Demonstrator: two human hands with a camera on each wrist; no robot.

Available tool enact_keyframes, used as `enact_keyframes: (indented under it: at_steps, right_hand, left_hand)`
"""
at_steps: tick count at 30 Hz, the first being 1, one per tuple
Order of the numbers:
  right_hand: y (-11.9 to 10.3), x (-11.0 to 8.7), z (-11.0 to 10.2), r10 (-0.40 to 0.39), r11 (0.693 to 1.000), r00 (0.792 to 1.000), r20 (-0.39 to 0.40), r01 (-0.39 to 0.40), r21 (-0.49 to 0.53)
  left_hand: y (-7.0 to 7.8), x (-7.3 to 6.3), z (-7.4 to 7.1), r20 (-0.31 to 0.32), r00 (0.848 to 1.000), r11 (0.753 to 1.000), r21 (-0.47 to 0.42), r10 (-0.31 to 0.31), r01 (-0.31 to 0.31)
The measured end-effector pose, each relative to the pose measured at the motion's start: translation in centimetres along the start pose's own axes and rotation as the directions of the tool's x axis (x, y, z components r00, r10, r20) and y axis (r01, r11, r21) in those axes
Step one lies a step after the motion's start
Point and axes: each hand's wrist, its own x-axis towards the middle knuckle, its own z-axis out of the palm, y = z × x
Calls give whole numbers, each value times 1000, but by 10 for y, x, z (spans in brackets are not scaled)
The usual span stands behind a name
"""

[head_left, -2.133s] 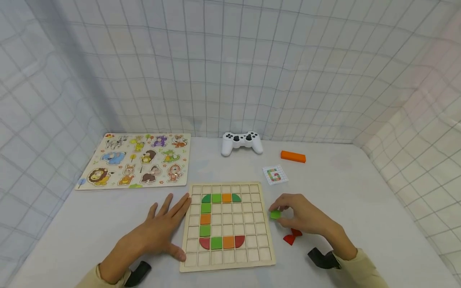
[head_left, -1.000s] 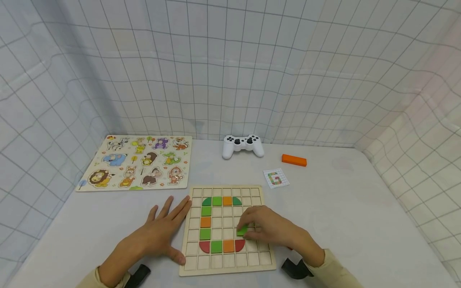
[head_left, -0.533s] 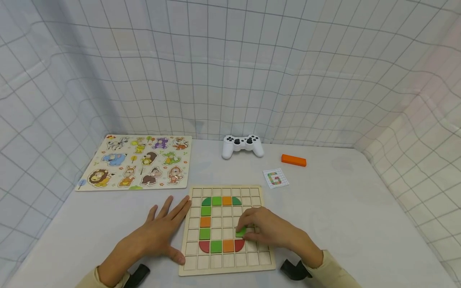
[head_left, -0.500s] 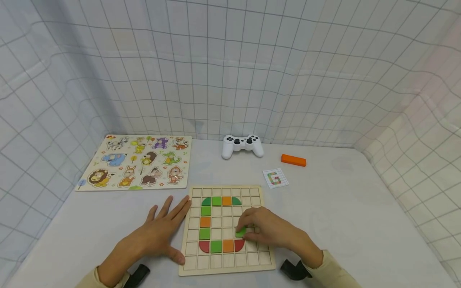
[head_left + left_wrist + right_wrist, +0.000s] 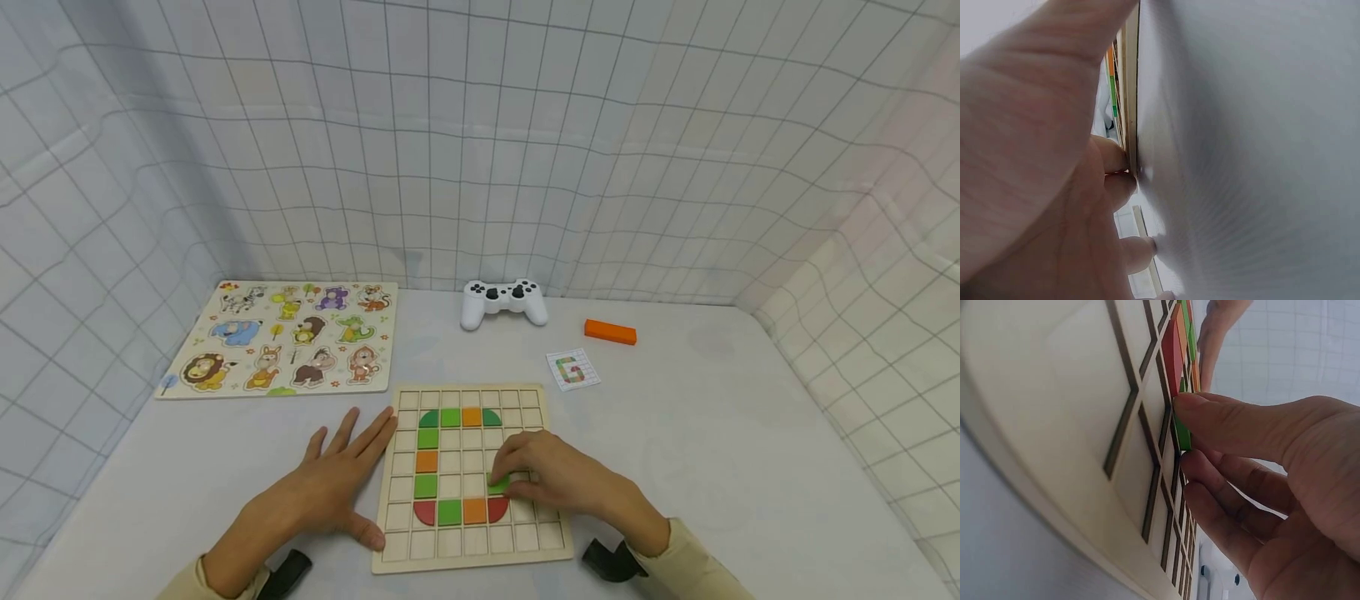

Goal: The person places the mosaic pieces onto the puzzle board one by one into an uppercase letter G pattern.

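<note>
A square wooden grid board [image 5: 472, 565] lies before me with green, orange and red tiles in a C-like outline. My right hand [image 5: 555, 473] pinches a light green square tile [image 5: 498, 484] between thumb and fingers, over the cell just above the right red quarter-round tile [image 5: 497, 510]. In the right wrist view the green tile [image 5: 1182, 432] stands against the grid, thumb on its near side. My left hand [image 5: 330, 483] lies flat with spread fingers, its fingertips and thumb touching the board's left edge.
An animal puzzle board [image 5: 281, 340] lies at the back left. A white game controller [image 5: 504, 303], an orange bar [image 5: 610, 332] and a small pattern card [image 5: 573, 369] sit beyond the grid. Gridded cloth walls [image 5: 480, 167] enclose the table.
My right hand has carried the green tile leftward from beside the board onto its lower right, then shifted it slightly. Its arm now covers the red pieces. My left hand has stayed in place.
</note>
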Motion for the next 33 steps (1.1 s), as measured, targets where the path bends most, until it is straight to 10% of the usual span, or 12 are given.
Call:
enact_keyframes:
  at_steps: [33]
  right_hand:
    - [3, -21, -10, 76, 997, 996, -40, -76, 0]
  left_hand:
    - [0, 0, 0, 2, 1000, 1000, 8, 3, -3]
